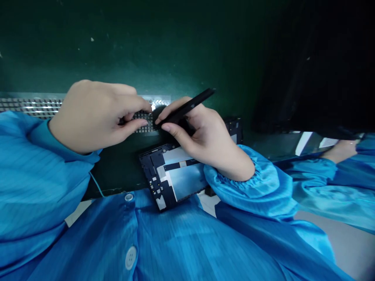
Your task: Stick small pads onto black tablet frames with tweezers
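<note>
My left hand (pixel 101 115) is over a clear strip of small grey square pads (pixel 143 119). Its thumb and index finger hold the strip from above, near its right end, with pads showing between them. In my right hand (pixel 202 130) is a slim black tool, apparently tweezers (pixel 190 104), gripped like a pen. The tool's lower tip points at the strip's right end; the fingers partly hide it. Below my right hand lies an opened phone-like device (pixel 187 181), its inner parts facing up and tilted at the table edge. My wrist covers part of it.
Another similar dark device (pixel 234 127) shows partly behind my right wrist. A green table (pixel 175 47) spreads ahead, with a large black shape (pixel 316 70) at the right. A co-worker's hand (pixel 340 151) and blue sleeve are at the far right, near white pieces (pixel 304 143).
</note>
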A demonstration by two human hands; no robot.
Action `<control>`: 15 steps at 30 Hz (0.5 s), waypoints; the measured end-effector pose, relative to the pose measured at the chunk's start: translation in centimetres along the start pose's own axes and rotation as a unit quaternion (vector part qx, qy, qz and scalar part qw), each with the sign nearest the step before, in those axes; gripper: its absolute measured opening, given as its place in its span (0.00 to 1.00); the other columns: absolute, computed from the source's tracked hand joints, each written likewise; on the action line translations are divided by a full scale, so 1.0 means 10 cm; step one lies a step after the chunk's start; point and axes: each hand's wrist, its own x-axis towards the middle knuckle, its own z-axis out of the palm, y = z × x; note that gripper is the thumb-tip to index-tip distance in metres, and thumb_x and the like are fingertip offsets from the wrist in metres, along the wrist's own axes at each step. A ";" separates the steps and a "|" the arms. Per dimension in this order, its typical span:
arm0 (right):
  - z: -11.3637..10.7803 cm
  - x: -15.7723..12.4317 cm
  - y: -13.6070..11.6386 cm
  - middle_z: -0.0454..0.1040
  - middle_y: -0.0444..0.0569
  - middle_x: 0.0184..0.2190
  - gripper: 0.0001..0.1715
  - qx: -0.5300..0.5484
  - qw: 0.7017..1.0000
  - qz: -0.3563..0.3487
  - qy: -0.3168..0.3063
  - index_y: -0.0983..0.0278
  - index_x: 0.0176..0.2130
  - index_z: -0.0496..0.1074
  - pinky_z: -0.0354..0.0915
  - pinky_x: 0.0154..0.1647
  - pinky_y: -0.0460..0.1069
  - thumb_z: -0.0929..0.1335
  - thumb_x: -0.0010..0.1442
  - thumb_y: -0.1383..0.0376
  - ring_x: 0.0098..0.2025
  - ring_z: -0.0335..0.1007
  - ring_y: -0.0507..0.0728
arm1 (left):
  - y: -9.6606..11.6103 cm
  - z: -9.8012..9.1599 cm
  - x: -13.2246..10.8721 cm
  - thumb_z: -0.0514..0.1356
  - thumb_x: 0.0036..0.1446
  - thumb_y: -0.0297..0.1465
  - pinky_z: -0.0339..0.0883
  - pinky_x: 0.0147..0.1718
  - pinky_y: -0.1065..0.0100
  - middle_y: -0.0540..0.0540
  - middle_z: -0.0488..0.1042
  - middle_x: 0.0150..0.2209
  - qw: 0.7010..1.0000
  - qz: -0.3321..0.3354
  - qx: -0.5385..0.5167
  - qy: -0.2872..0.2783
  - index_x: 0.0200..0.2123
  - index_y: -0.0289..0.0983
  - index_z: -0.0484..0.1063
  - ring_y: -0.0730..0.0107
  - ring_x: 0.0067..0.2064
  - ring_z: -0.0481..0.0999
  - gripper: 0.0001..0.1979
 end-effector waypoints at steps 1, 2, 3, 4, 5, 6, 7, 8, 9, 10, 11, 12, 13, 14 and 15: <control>-0.02 0.01 0.00 0.87 0.47 0.43 0.17 0.020 1.000 0.009 -0.001 0.55 0.44 0.81 0.84 0.57 0.60 0.80 0.66 0.48 0.47 0.85 0.61 | 0.01 -0.01 0.00 0.47 0.75 0.47 0.54 0.33 0.59 0.47 0.82 0.38 1.000 -0.001 -0.001 0.002 0.60 0.53 0.82 0.63 0.37 0.74 0.26; -0.04 0.01 0.00 0.87 0.46 0.42 0.18 0.053 0.999 0.011 -0.001 0.55 0.44 0.81 0.85 0.54 0.58 0.82 0.64 0.48 0.45 0.85 0.60 | 0.01 -0.01 -0.01 0.47 0.76 0.47 0.54 0.33 0.59 0.47 0.82 0.39 1.000 -0.003 -0.003 0.006 0.60 0.53 0.82 0.64 0.37 0.74 0.25; -0.07 -0.01 0.00 0.87 0.45 0.41 0.17 0.092 0.996 0.013 0.009 0.56 0.43 0.81 0.85 0.51 0.56 0.82 0.64 0.50 0.42 0.85 0.59 | 0.02 -0.02 -0.01 0.48 0.76 0.47 0.54 0.33 0.60 0.47 0.82 0.39 1.000 -0.004 -0.005 0.009 0.60 0.53 0.82 0.65 0.37 0.74 0.25; -0.09 -0.06 0.00 0.87 0.45 0.40 0.14 0.126 0.991 0.011 0.035 0.56 0.43 0.82 0.85 0.47 0.54 0.81 0.65 0.52 0.40 0.85 0.57 | 0.02 -0.02 -0.02 0.49 0.77 0.46 0.53 0.33 0.61 0.48 0.82 0.40 1.000 -0.005 -0.009 0.014 0.60 0.52 0.82 0.66 0.38 0.74 0.24; -0.12 -0.13 0.02 0.88 0.45 0.39 0.11 0.146 0.986 0.008 0.082 0.56 0.43 0.82 0.85 0.44 0.53 0.80 0.67 0.54 0.38 0.85 0.56 | 0.02 -0.02 -0.02 0.51 0.77 0.46 0.52 0.33 0.62 0.48 0.82 0.40 1.000 -0.004 -0.012 0.020 0.59 0.51 0.83 0.66 0.38 0.74 0.23; -0.14 -0.22 0.04 0.87 0.44 0.39 0.07 0.147 0.977 -0.001 0.153 0.55 0.43 0.83 0.83 0.41 0.51 0.79 0.69 0.57 0.36 0.84 0.55 | 0.01 -0.02 -0.03 0.52 0.77 0.46 0.52 0.33 0.64 0.48 0.82 0.40 1.000 -0.003 -0.016 0.021 0.59 0.50 0.83 0.67 0.37 0.74 0.22; -0.14 -0.33 0.07 0.87 0.43 0.38 0.05 0.129 0.963 -0.012 0.237 0.55 0.43 0.83 0.82 0.38 0.50 0.79 0.69 0.58 0.35 0.83 0.54 | 0.00 -0.01 -0.03 0.53 0.77 0.45 0.51 0.33 0.65 0.48 0.82 0.40 1.000 -0.001 -0.021 0.021 0.59 0.49 0.83 0.68 0.37 0.74 0.21; -0.14 -0.44 0.10 0.86 0.43 0.37 0.04 0.095 0.942 -0.020 0.321 0.55 0.43 0.83 0.81 0.38 0.49 0.78 0.70 0.59 0.35 0.82 0.53 | -0.01 0.01 -0.03 0.53 0.77 0.45 0.50 0.33 0.66 0.48 0.81 0.39 0.999 0.002 -0.024 0.021 0.59 0.48 0.83 0.69 0.37 0.73 0.21; -0.12 -0.56 0.15 0.85 0.43 0.37 0.04 0.056 0.919 -0.026 0.389 0.55 0.44 0.82 0.80 0.37 0.49 0.78 0.71 0.59 0.35 0.81 0.53 | -0.03 0.04 -0.03 0.52 0.77 0.46 0.50 0.33 0.67 0.48 0.80 0.38 0.999 0.010 -0.031 0.035 0.59 0.47 0.84 0.69 0.36 0.73 0.23; -0.10 -0.66 0.19 0.84 0.43 0.37 0.04 0.024 0.900 -0.033 0.434 0.56 0.45 0.81 0.79 0.37 0.49 0.77 0.72 0.59 0.34 0.80 0.52 | -0.05 0.07 -0.03 0.51 0.77 0.48 0.51 0.34 0.69 0.48 0.78 0.36 0.997 0.021 -0.042 0.057 0.58 0.47 0.84 0.69 0.35 0.72 0.25; -0.06 -0.74 0.24 0.84 0.42 0.39 0.05 0.000 0.889 -0.034 0.457 0.56 0.47 0.80 0.79 0.38 0.49 0.76 0.73 0.59 0.34 0.80 0.51 | -0.07 0.10 -0.03 0.49 0.77 0.51 0.53 0.36 0.70 0.49 0.77 0.35 0.994 0.034 -0.056 0.086 0.57 0.46 0.85 0.70 0.34 0.71 0.28; -0.03 -0.81 0.28 0.84 0.43 0.40 0.06 -0.016 0.886 -0.038 0.462 0.57 0.48 0.78 0.79 0.38 0.49 0.75 0.75 0.59 0.34 0.79 0.51 | -0.08 0.13 -0.02 0.48 0.76 0.54 0.57 0.39 0.69 0.49 0.75 0.33 0.990 0.047 -0.070 0.117 0.56 0.46 0.85 0.70 0.33 0.70 0.30; 0.00 -0.85 0.31 0.84 0.43 0.41 0.06 -0.026 0.889 -0.041 0.456 0.57 0.49 0.78 0.79 0.38 0.49 0.74 0.75 0.58 0.34 0.79 0.50 | -0.10 0.16 -0.02 0.48 0.75 0.57 0.62 0.41 0.67 0.50 0.74 0.32 0.984 0.057 -0.083 0.144 0.55 0.45 0.85 0.71 0.33 0.69 0.32; 0.02 -0.88 0.33 0.84 0.42 0.41 0.06 -0.032 0.892 -0.048 0.448 0.56 0.50 0.77 0.79 0.38 0.48 0.74 0.76 0.59 0.33 0.79 0.49 | -0.10 0.19 -0.02 0.48 0.74 0.58 0.67 0.43 0.63 0.50 0.73 0.32 0.980 0.063 -0.091 0.163 0.54 0.45 0.86 0.71 0.32 0.67 0.33; 0.04 -0.89 0.34 0.85 0.42 0.42 0.06 -0.036 0.895 -0.053 0.441 0.56 0.50 0.77 0.79 0.39 0.48 0.74 0.76 0.59 0.34 0.79 0.49 | -0.11 0.20 -0.02 0.49 0.74 0.57 0.70 0.45 0.60 0.50 0.72 0.31 0.978 0.065 -0.094 0.173 0.53 0.45 0.85 0.72 0.31 0.66 0.32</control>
